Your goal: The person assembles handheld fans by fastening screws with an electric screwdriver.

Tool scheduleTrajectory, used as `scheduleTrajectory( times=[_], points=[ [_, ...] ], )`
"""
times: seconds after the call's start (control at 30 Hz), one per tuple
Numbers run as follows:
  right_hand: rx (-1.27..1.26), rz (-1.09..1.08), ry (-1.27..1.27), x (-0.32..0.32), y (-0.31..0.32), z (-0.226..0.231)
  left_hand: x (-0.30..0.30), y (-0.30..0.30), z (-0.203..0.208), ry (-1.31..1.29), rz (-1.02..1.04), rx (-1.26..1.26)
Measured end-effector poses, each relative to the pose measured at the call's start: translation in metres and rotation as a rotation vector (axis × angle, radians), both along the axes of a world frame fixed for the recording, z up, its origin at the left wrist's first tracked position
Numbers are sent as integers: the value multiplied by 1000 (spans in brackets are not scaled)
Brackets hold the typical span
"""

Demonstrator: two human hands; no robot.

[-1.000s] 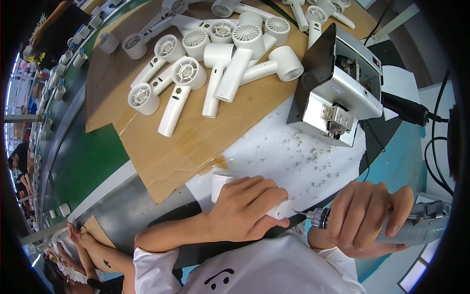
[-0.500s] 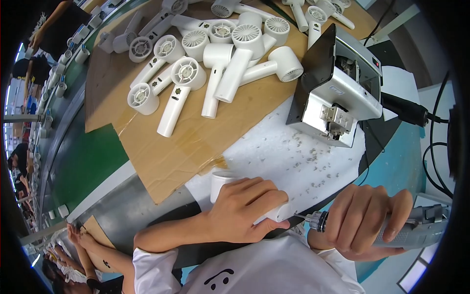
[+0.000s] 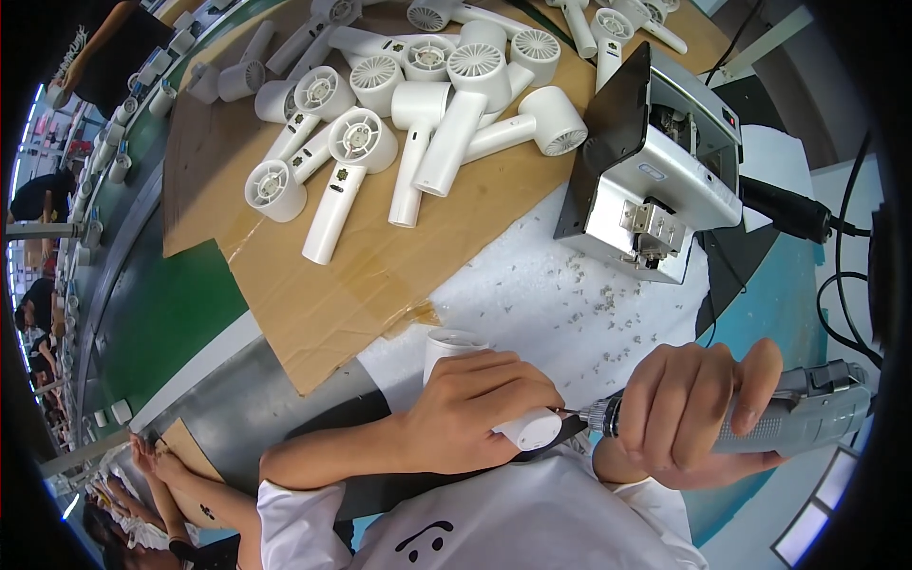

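Screwdriver (image 3: 760, 418), fist-clenched in the right hand (image 3: 698, 413), points left at the dryer handle (image 3: 475, 380) clamped under the left hand (image 3: 475, 413), lower centre of frame

Both hands, left (image 3: 475, 413) and right (image 3: 698, 413), curled closed.

White hair dryer body (image 3: 475, 380) lies on the white mat; grey electric screwdriver (image 3: 798, 418) points leftward, tip at its end.
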State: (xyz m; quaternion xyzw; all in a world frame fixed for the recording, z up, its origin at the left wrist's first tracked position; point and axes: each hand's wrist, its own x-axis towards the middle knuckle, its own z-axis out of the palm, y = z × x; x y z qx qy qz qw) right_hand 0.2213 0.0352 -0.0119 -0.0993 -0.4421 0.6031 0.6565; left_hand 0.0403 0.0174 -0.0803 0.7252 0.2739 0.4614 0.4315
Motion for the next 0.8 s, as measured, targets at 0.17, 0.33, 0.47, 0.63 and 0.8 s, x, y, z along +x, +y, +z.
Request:
scheduleTrajectory(
  times=[0.17, 0.33, 0.47, 0.63, 0.8],
  points=[
    [2, 28, -29, -1, 1, 0, 1, 0, 0, 3, 20, 17],
    [9, -28, 7, 3, -2, 0, 1, 1, 5, -14, 43, -7],
    [-2, -19, -10, 4, -1, 1, 1, 1, 7, -3, 54, -11],
    [3, 8, 4, 3, -1, -1, 0, 2, 5, 5, 27, 1],
    [3, -3, 17, 2, -1, -1, 0, 1, 3, -2, 26, -4]
  ],
)
